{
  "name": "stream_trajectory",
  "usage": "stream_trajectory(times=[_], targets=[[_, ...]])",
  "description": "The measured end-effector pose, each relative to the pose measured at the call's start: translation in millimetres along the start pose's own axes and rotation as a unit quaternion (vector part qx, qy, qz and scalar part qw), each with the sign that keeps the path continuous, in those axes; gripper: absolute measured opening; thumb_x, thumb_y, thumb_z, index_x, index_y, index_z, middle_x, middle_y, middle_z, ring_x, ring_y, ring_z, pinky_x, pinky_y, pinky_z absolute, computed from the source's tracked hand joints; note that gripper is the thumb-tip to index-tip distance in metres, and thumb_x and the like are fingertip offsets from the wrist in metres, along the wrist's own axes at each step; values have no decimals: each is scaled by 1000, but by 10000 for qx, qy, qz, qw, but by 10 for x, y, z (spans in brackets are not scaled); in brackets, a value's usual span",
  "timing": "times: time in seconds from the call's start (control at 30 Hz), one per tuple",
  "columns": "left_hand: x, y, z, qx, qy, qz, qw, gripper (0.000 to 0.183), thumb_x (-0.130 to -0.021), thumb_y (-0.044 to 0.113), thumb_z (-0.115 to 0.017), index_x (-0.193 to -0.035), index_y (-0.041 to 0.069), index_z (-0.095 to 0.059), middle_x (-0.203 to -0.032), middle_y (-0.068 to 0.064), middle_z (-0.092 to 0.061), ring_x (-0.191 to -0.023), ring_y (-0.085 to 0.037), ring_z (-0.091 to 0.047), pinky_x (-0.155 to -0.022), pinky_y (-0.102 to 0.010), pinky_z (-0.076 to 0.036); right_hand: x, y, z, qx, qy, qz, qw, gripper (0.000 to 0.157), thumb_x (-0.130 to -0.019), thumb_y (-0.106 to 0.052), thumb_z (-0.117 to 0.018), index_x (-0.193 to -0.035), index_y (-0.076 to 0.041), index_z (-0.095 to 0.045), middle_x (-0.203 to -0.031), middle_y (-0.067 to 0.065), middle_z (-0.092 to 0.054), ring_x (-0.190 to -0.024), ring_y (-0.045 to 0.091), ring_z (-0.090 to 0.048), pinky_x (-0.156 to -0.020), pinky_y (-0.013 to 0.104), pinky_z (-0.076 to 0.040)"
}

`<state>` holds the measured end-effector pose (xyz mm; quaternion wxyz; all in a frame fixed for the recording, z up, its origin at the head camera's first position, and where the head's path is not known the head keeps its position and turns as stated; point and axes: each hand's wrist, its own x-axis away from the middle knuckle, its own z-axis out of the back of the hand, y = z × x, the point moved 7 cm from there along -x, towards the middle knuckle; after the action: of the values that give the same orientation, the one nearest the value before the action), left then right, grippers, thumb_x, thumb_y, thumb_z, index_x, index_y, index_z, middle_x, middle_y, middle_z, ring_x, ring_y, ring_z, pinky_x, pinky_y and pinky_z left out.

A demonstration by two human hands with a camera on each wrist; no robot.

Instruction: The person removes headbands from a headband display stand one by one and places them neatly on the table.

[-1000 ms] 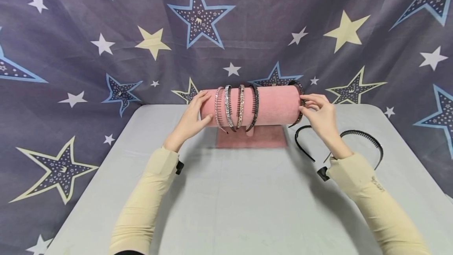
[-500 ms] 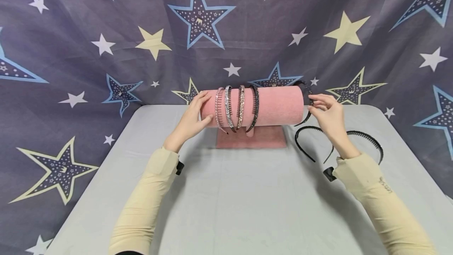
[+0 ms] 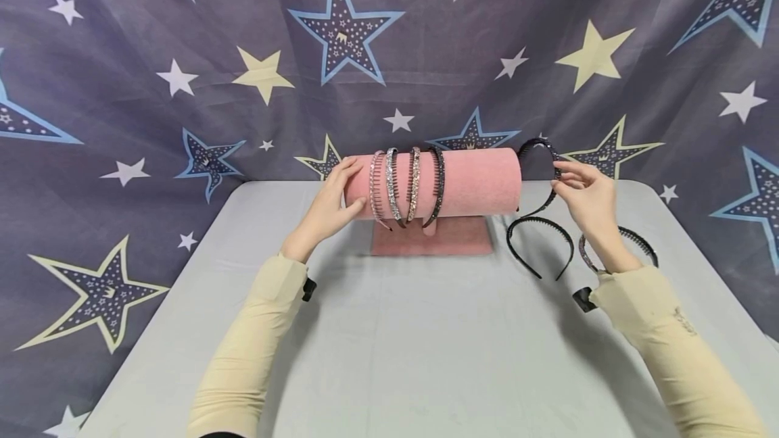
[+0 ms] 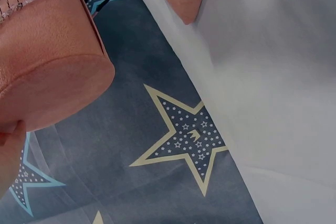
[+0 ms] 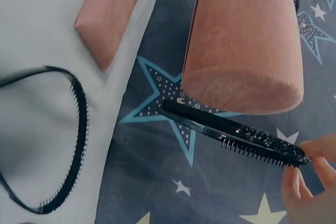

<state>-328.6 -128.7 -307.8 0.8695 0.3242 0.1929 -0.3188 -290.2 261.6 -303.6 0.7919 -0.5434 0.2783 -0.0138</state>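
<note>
A pink velvet headband stand point(image 3: 481, 181), a horizontal roll on a flat base, stands at the table's back. My left hand point(image 3: 328, 205) holds the roll's left end, thumb at the front; the left wrist view shows only a bit of that hand point(image 4: 9, 156) at the end face. Several glittery headbands circle the roll's left half, among them a silver one point(image 3: 392, 181) and a black one point(image 3: 439, 184). Off the roll's right end, my right hand point(image 3: 587, 195) pinches a black headband point(image 5: 262, 142) with sparkly stones and inner teeth, apart from the roll in the right wrist view.
On the white table point(image 3: 414, 343) at the right lie two more headbands: a plain black toothed one point(image 3: 535, 220) and another point(image 3: 639, 238) partly hidden behind my right wrist. A dark curtain with stars point(image 3: 347, 32) hangs right behind the table.
My right hand has moved right, drawing the black headband from around the roll's right end out beyond it. The left hand and the stand have stayed in place.
</note>
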Motion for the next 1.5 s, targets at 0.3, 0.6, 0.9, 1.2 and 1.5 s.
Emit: stream_trajectory(times=[0.3, 0.6, 0.9, 1.2, 1.5], targets=[[7, 5, 1, -2, -34, 77, 10000, 58, -80, 15, -58, -132, 2, -37, -138, -15, -29, -132, -29, -18, -109, -38, -15, -140, 447, 183, -645, -213, 25, 9977, 28, -72, -8, -69, -100, -12, -69, -94, -4, -66, -75, 2, -59, -66, 8, -46], [5, 11, 0, -8, -44, 76, 10000, 58, -80, 16, -58, -132, 2, -37, -138, -15, -29, -131, -30, -19, -109, -39, -15, -28, 270, 326, -68, -224, -294, 9993, 30, -76, 0, -60, -104, -7, -66, -78, -26, -61, -73, -8, -57, -67, 4, -44], [4, 14, 3, -1, -66, 97, 9999, 58, -80, 14, -59, -132, 2, -37, -139, -15, -29, -132, -28, -18, -109, -39, -16, 1, 324, 457, 15, -402, -565, 9976, 34, -76, 3, -59, -96, -23, -68, -80, -34, -57, -72, -13, -55, -64, 1, -43], [-4, 8, -1, 0, -40, 47, 10000, 57, -80, 14, -58, -132, 1, -37, -138, -16, -30, -131, -29, -19, -109, -38, -15, -335, 1470, 729, -21, -387, -527, 9979, 33, -75, -8, -68, -108, -13, -66, -93, -15, -66, -81, -2, -60, -68, 5, -45], [-2, 4, -6, 35, -31, 68, 10000, 57, -80, 12, -58, -131, 1, -37, -138, -16, -30, -131, -30, -19, -109, -38, -15, -24, 870, 798, 714, -726, -717, 9922, 31, -80, -17, -63, -110, -11, -64, -78, -27, -60, -72, -14, -52, -60, 3, -40]])
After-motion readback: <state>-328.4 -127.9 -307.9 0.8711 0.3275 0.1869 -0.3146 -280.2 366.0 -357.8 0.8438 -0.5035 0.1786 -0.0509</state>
